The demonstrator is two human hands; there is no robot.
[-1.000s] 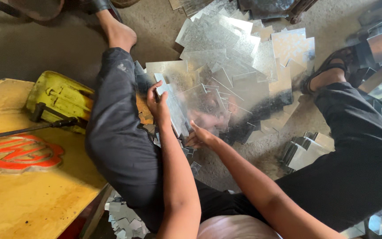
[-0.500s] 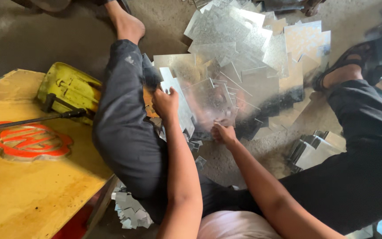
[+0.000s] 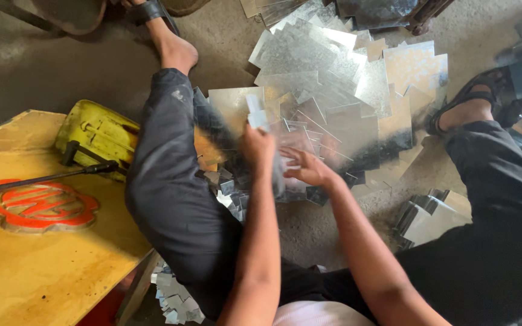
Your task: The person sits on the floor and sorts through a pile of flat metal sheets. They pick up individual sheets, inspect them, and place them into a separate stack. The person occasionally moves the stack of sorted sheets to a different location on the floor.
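Seated worker's left hand (image 3: 257, 147) fingers closed around small metal sheet (image 3: 255, 113), at 12 o'clock of knuckles, right hand (image 3: 309, 169) fingers spread on galvanised offcut pile (image 3: 339, 90), yellow tool (image 3: 95, 136) at 9 o'clock.

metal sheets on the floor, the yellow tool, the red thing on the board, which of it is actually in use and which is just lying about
In hand:
left hand
right hand
small sheet-metal piece
pile of cut metal sheets

Lying about:
yellow tool
red shape on the yellow board
metal offcuts
folded metal stack
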